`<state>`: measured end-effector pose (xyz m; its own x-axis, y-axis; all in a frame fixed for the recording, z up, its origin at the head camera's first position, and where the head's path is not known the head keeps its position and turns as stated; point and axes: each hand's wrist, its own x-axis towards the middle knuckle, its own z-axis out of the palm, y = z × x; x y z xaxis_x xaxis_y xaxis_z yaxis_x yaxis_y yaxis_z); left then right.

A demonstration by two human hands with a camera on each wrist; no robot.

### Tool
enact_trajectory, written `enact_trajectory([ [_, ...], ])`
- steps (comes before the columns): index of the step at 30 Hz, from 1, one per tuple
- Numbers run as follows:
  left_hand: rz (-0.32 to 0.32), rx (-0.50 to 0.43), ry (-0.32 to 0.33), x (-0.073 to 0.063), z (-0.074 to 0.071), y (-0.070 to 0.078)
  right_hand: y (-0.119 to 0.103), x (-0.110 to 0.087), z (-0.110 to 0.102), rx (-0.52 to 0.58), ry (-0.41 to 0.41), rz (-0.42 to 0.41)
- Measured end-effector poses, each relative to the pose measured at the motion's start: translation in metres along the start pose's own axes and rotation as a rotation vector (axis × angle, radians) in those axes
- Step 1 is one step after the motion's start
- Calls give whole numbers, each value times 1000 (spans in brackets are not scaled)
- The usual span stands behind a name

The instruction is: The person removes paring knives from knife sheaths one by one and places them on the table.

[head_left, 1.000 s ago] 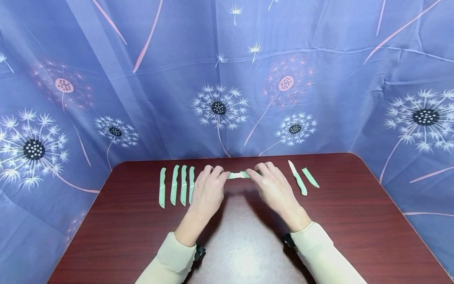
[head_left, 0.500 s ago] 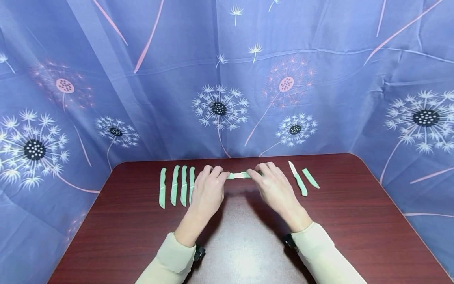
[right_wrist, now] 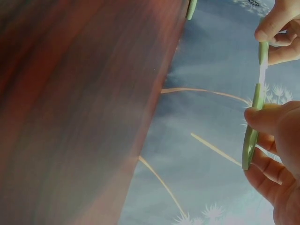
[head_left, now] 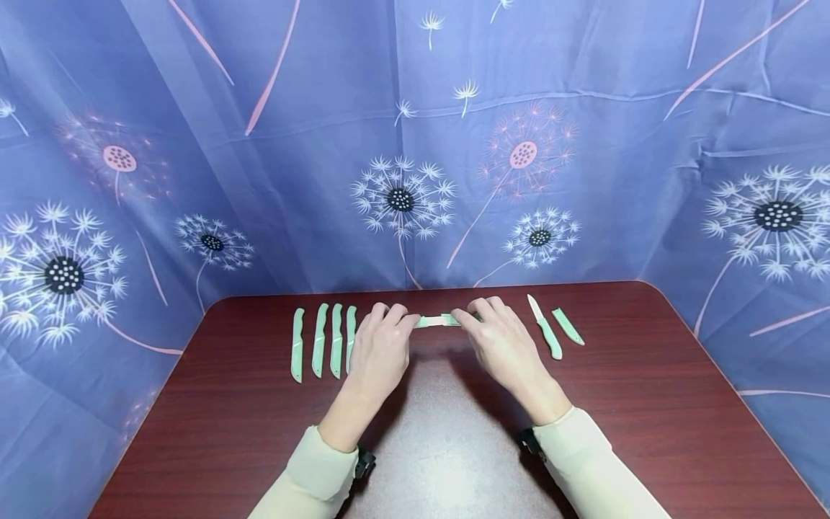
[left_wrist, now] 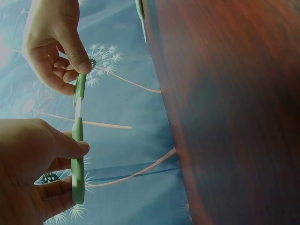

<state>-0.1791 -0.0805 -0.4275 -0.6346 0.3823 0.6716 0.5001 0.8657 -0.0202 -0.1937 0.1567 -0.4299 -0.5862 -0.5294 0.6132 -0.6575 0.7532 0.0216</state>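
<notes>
My left hand [head_left: 381, 346] pinches the green handle [left_wrist: 78, 166] of a small paring knife. The green sheath [right_wrist: 249, 145] is pinched in my right hand [head_left: 502, 342]. Between the hands the knife and sheath lie in one line, the blade [head_left: 434, 321] partly inside the sheath and a short pale stretch of it bare. In the left wrist view both hands hold the pair up, fingers and thumbs on opposite sides. How deep the tip sits in the sheath is hidden.
Left on the dark red table [head_left: 227, 418] stand several sheathed green knives [head_left: 318, 339] in a row, one partly behind my left hand. To the right lie a bare paring knife [head_left: 547, 335] and a loose sheath [head_left: 568, 326]. A blue dandelion-print cloth [head_left: 311, 180] hangs behind.
Since one second ago, slightly more of the bare blade shows between the handle and the sheath. The hands otherwise hold nearly the same place.
</notes>
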Motion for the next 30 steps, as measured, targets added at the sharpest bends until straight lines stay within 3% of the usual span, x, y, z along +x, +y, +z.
enact_trajectory([
  [30, -13, 5, -1, 0, -1, -1, 3, -2, 0, -2, -4, 0],
])
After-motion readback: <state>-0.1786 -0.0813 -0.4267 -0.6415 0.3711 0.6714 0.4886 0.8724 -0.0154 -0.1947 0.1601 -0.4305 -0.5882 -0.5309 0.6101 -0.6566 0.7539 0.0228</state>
